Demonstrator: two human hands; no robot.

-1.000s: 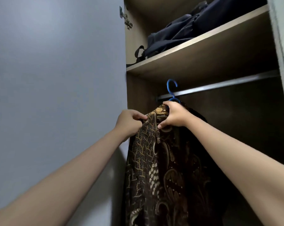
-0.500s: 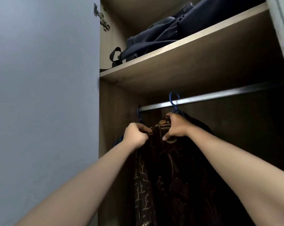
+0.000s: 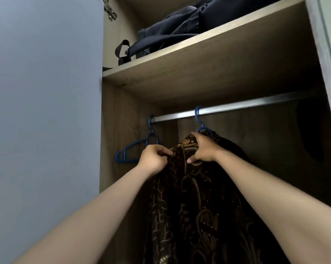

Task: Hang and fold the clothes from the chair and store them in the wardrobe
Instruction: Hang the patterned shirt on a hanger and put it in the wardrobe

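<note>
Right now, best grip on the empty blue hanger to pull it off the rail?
Probably the neck just below the hook of the empty hanger, coming from the front. It hangs free at the far left of the rail, so lift up and out. The left hand is nearest but grips the shirt.

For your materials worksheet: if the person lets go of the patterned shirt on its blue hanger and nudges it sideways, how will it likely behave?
The patterned shirt looks floppy: it drapes in loose folds, so it would probably sway rather than hold shape. Its blue hanger hooks over the smooth metal rail, so it would likely slide easily. It seems light, since the thin hanger carries it.
</note>
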